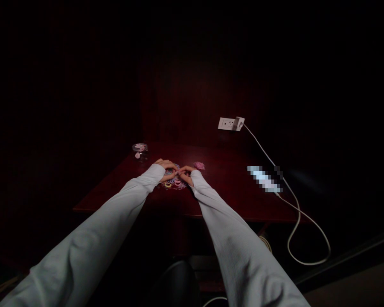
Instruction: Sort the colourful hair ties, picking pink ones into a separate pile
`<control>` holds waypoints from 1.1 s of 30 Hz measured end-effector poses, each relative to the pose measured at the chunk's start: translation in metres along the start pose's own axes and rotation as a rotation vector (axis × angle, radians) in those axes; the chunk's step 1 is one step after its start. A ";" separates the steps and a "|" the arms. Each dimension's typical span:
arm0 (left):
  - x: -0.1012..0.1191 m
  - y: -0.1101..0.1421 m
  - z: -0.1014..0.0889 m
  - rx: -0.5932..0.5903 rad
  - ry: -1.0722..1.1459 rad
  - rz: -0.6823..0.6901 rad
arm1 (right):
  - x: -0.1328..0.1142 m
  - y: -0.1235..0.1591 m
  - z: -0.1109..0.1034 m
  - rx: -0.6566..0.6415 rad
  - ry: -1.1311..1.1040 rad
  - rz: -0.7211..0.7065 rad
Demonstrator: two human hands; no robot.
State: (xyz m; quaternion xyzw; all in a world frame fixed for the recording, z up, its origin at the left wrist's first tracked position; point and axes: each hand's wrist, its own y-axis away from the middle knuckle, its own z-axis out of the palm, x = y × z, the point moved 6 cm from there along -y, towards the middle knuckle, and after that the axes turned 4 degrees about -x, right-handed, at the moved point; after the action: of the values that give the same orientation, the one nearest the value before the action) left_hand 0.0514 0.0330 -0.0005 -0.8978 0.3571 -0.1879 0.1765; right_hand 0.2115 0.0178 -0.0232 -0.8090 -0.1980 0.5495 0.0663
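Both my arms in pale long sleeves reach out over a dark red table (230,192). My left hand (165,167) and my right hand (186,173) meet over a heap of small coloured rings (173,183), pink, yellow and blue. Fingers of both hands are curled and pinched together above the heap. What they pinch is too small and dim to name. A small pink clump (199,165) lies just right of my right hand.
A small clear dish (140,148) with pale bits stands at the table's back left. A white wall socket with a plug (231,123) sits behind; its white cable (294,204) runs past a blurred flat device (265,179) and off the table's right edge. The surroundings are dark.
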 end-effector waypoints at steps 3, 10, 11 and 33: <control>0.001 0.000 -0.001 0.009 -0.007 -0.005 | 0.000 0.000 0.000 -0.006 -0.013 -0.003; 0.007 0.001 -0.007 0.005 -0.007 -0.005 | -0.003 0.000 -0.001 -0.011 -0.044 -0.011; 0.007 0.001 -0.007 -0.001 -0.003 -0.013 | -0.004 0.001 -0.001 -0.009 -0.046 -0.011; 0.000 0.001 -0.005 0.050 0.011 0.022 | -0.006 0.004 -0.003 0.008 -0.072 0.015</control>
State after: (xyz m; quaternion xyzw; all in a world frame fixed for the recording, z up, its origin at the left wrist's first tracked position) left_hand 0.0488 0.0317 0.0033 -0.8880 0.3631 -0.2000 0.1989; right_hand 0.2138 0.0127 -0.0183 -0.7900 -0.1918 0.5795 0.0583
